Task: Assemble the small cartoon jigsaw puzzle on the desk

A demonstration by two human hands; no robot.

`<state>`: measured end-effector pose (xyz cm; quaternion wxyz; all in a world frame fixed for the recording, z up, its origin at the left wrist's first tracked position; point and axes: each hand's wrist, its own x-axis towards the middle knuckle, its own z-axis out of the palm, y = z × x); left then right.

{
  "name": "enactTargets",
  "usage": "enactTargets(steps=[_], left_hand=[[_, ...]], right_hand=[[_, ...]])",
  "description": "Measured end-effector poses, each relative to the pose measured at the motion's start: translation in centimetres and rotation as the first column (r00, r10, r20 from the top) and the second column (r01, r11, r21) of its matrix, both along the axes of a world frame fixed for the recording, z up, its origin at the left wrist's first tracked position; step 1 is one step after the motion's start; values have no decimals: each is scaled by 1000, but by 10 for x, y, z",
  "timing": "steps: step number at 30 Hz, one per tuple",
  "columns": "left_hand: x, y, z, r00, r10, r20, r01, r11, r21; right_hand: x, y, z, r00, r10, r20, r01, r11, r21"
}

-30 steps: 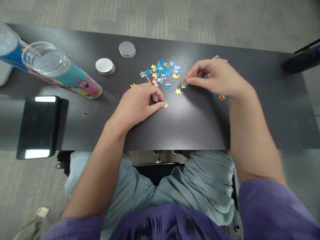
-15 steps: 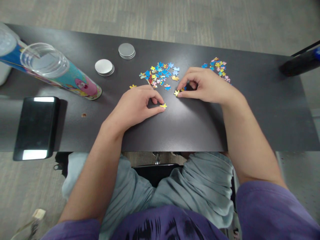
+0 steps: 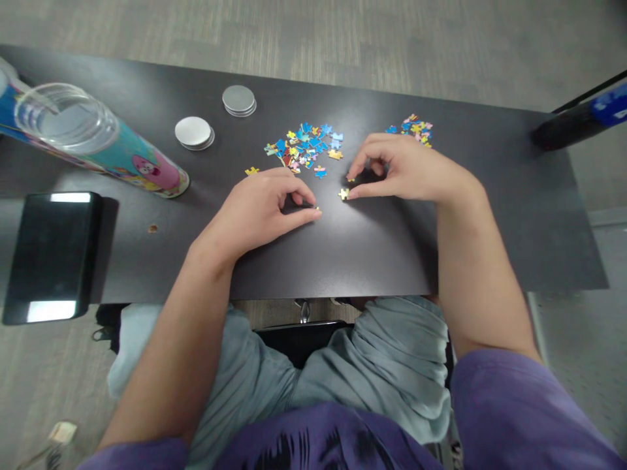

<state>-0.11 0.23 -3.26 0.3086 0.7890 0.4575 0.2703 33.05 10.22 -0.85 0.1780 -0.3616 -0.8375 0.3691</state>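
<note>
My left hand (image 3: 267,203) rests low over the dark table, thumb and forefinger pinching a yellow puzzle piece (image 3: 318,209) that is mostly hidden by the fingertips. To its right, my right hand (image 3: 399,168) has its thumb tip against a pale yellow puzzle piece (image 3: 343,194). A second small yellow piece (image 3: 351,179) shows by its fingertip, partly covered. Beyond my hands lies a loose heap of colourful puzzle pieces (image 3: 306,145), with a blue and pink piece (image 3: 320,172) apart from it. One yellow piece (image 3: 251,171) sits just behind my left hand.
Another group of pieces (image 3: 418,129) lies behind my right hand. White discs (image 3: 192,132) and grey discs (image 3: 238,99) are stacked at the back left. A cartoon-printed clear-topped tube (image 3: 112,143) and a black device (image 3: 51,251) stand left. A dark cylinder (image 3: 563,130) is far right.
The yellow piece at my right thumb has shifted toward me, and a second piece now shows by the fingertip. The left-hand piece is more covered. The whole view has shifted slightly.
</note>
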Motion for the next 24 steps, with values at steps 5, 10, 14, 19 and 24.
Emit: enactTargets(steps=[5,10,14,19,24], left_hand=[[22,-7,4,993,118,-30,-115,989,89],[59,-5,8,972,225,-73,-216,970,112],[72,0,6,966,229,-118,-221,972,77],[72,-2,0,963,218,-158,-205,974,97],[76,-6,5,945,216,-247,-192,974,118]], right_hand=[[14,8,-5,991,-133,-22,134,990,38],[9,12,-20,995,-103,-14,104,994,22],[6,11,-22,998,-55,-6,55,998,-16],[6,11,-21,997,-74,-29,74,997,-17],[7,10,-18,998,-56,6,56,998,1]])
